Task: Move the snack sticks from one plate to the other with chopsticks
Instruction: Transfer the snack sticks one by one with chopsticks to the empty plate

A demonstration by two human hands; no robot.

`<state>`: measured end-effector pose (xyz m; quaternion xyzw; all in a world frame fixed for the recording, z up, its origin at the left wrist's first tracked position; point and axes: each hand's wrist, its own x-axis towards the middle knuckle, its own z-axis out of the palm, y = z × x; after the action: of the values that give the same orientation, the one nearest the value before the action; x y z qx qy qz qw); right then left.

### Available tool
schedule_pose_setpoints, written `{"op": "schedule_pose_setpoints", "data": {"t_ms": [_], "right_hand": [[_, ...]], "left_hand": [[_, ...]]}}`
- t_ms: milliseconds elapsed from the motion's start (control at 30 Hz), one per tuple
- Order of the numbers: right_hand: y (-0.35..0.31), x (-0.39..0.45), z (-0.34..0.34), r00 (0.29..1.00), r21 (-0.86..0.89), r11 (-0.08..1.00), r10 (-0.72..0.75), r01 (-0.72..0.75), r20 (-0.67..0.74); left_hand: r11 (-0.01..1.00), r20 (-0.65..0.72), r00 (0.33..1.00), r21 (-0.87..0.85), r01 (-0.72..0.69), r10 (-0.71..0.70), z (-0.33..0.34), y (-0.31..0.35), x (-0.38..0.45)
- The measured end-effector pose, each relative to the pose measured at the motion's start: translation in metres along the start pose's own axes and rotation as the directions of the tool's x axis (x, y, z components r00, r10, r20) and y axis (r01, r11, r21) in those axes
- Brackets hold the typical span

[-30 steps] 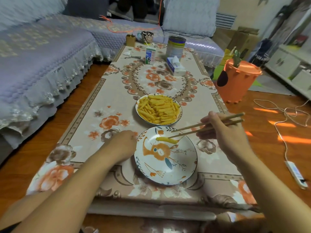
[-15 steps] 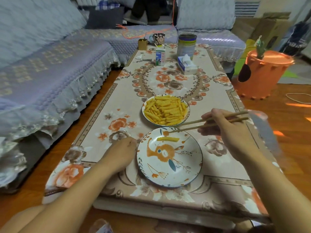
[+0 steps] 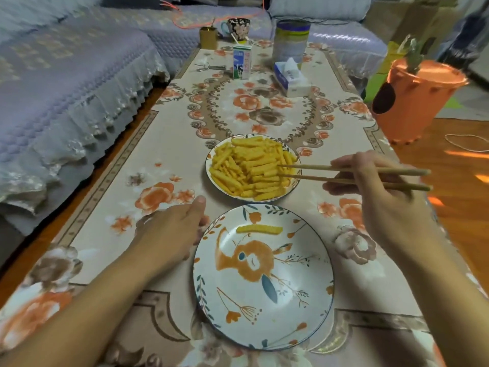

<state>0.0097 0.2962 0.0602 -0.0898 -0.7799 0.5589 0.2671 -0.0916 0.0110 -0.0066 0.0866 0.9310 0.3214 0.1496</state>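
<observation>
A long low table under a flowered cloth fills the room in front of the person, a lilac sofa along its left side and an orange bin off its right edge. At the far end stand a tin, a milk carton and a tissue box. Nearer, two plates sit one behind the other: the painted plate closest, bare but for one snack stick lying crosswise near its far rim, and just beyond it the far plate heaped with snack sticks. The left hand rests on the cloth just beside the painted plate's left rim, thumb straight; I cannot tell how its fingers lie underneath. The right hand grips the chopsticks – they run almost level from right to left, tips slightly parted and reaching into the right side of the heap. The sticks there lie mostly along the same line as the chopsticks rather than across them, so my guess is the pinch will want a small turn of the wrist to catch one across its long axis – and the right hand is plainly the nearer one for it
</observation>
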Motion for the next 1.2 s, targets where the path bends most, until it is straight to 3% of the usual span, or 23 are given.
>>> {"op": "schedule_pose_setpoints", "data": {"t_ms": [100, 233, 400, 567, 833, 1200], "right_hand": [[-0.004, -0.002, 0.002, 0.997, -0.059, 0.995, -0.073, 0.075, 0.034], [-0.002, -0.003, 0.006, 0.987, -0.089, 0.984, -0.146, 0.152, 0.067], [0.003, -0.001, 0.002, 0.977, -0.091, 0.973, -0.207, 0.212, 0.057], [-0.002, -0.002, -0.002, 0.987, 0.054, 0.986, -0.159, 0.159, 0.004], [0.0, -0.002, 0.002, 0.997, 0.066, 0.996, -0.059, 0.062, -0.043], [0.002, 0.002, 0.003, 0.999, -0.013, 0.999, -0.037, 0.037, -0.013]], "left_hand": [[0.999, -0.038, 0.999, 0.002, -0.033, 0.033, 0.002, 0.002, 0.003], [0.985, -0.091, 0.988, 0.13, -0.112, 0.124, 0.011, 0.004, -0.001], [0.988, -0.098, 0.985, 0.071, -0.138, 0.145, 0.015, -0.005, -0.008], [0.99, -0.102, 0.985, 0.021, -0.141, 0.142, 0.017, -0.007, -0.012], [0.992, -0.089, 0.988, 0.003, -0.126, 0.126, 0.018, -0.005, -0.01], [0.993, -0.093, 0.99, 0.058, -0.1, 0.105, 0.019, -0.008, -0.007]]}}
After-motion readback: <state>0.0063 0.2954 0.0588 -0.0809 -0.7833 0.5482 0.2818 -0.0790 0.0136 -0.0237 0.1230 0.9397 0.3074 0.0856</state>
